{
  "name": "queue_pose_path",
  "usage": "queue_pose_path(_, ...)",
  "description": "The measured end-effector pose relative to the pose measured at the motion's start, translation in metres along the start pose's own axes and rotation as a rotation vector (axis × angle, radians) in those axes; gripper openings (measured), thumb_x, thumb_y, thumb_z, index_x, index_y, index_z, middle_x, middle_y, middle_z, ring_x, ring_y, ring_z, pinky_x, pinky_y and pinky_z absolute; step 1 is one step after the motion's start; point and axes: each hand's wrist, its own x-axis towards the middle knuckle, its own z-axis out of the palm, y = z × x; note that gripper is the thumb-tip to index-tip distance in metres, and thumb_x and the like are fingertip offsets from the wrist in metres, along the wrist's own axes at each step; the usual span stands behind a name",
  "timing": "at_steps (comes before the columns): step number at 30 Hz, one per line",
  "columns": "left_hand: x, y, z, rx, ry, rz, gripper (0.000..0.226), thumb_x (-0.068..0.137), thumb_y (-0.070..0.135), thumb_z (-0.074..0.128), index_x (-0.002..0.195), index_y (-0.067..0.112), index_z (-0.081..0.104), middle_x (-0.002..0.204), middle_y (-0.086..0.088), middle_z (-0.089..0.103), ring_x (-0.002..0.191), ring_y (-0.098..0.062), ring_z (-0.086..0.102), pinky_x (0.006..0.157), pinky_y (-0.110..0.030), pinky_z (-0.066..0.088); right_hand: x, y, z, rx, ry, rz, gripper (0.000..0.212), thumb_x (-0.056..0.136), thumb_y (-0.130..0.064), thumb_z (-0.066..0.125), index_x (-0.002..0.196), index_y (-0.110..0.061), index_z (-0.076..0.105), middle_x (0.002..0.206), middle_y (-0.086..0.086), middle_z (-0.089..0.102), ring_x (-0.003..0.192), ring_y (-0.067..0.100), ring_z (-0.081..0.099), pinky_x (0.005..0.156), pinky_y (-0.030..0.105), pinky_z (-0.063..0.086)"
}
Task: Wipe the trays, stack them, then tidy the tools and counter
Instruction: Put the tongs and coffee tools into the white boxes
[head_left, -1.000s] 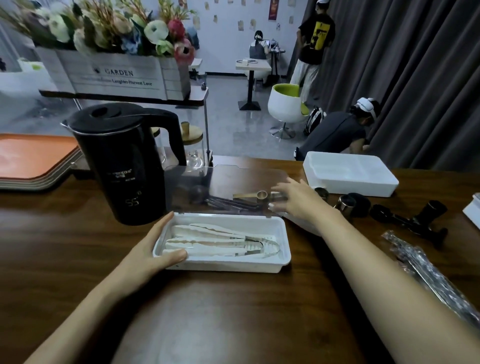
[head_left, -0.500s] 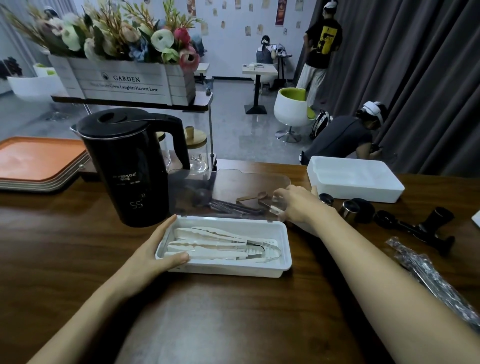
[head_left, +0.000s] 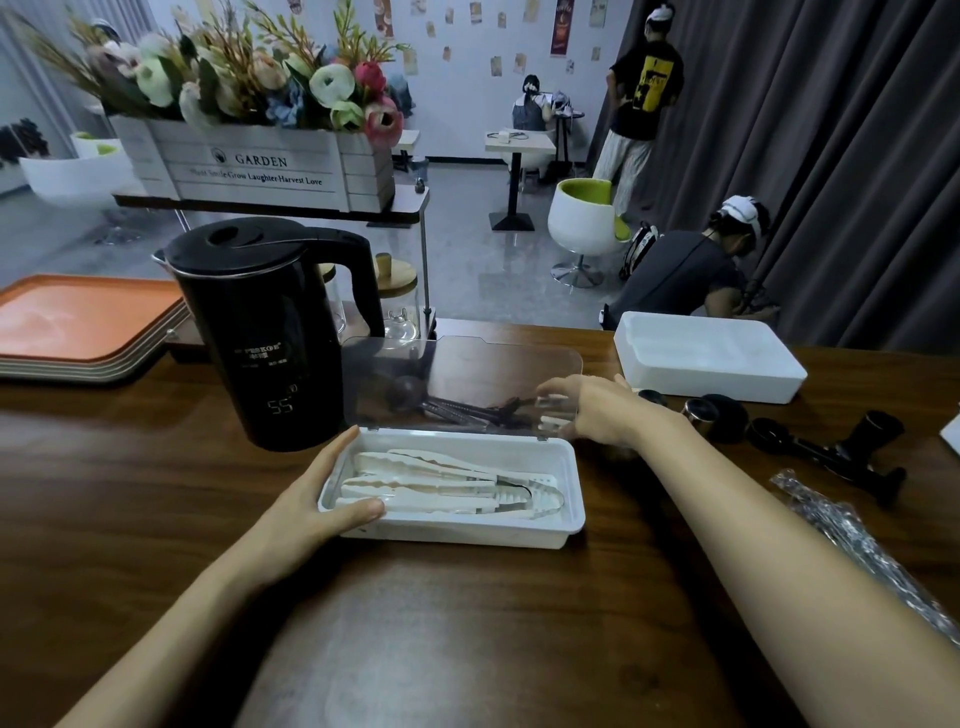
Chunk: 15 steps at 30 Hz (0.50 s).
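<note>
Hands worked box (head_left: 467, 532): left hand (head_left: 306, 512) gripped its left end, thumb over rim; right hand (head_left: 597, 410) pinched right edge of upright lid (head_left: 467, 371). Tongs (head_left: 441, 483) lay inside. Trays (head_left: 78, 322) sat stacked far left. Tool-tidying step, seemingly; next move: swing lid down squarely, box braced.

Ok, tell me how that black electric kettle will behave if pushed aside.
Tall black electric kettle: pushed high, it would probably tip rather than slide. Its lit 55 display suggests warm water inside, so likely heavy. Gripping the side handle seems safest.
</note>
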Motion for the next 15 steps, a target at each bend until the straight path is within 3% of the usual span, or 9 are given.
queue_pose_path(6,0.001,-0.002,-0.001,-0.001,0.001,0.006,0.105,0.063,0.071,0.081,0.153,0.054,0.030,0.143,0.044,0.040,0.133,0.020,0.037,0.113,-0.024,0.032,-0.003,0.002,0.002,0.014,0.103,-0.064,0.055,0.093,-0.030,0.069,0.140,-0.049,0.047,0.142,-0.016,0.056,0.137,0.018,0.045,0.119,0.058,0.010)
queue_pose_path(9,0.002,-0.002,-0.001,0.001,0.003,0.021,0.104,0.065,0.069,0.081,0.154,0.050,0.030,0.143,0.045,0.041,0.134,0.018,0.038,0.114,-0.024,0.032,-0.008,-0.002,0.000,0.017,0.158,-0.063,0.055,0.095,-0.029,0.067,0.143,-0.045,0.047,0.144,-0.009,0.055,0.135,0.021,0.046,0.119,0.053,0.019)
queue_pose_path(12,0.003,-0.004,-0.002,0.003,0.000,0.021,0.104,0.065,0.069,0.082,0.153,0.053,0.030,0.146,0.041,0.040,0.135,0.017,0.038,0.114,-0.025,0.032,-0.007,-0.003,-0.007,0.077,0.238,-0.058,0.061,0.091,-0.031,0.073,0.146,-0.040,0.048,0.144,-0.004,0.057,0.131,0.024,0.050,0.110,0.043,0.036)
queue_pose_path(15,0.003,-0.004,-0.002,0.001,0.003,0.016,0.104,0.064,0.069,0.082,0.153,0.053,0.030,0.147,0.039,0.041,0.135,0.017,0.038,0.114,-0.025,0.032,-0.002,-0.001,-0.015,0.194,0.335,-0.041,0.063,0.089,-0.035,0.075,0.146,-0.039,0.049,0.141,-0.006,0.059,0.127,0.022,0.052,0.096,0.033,0.039)
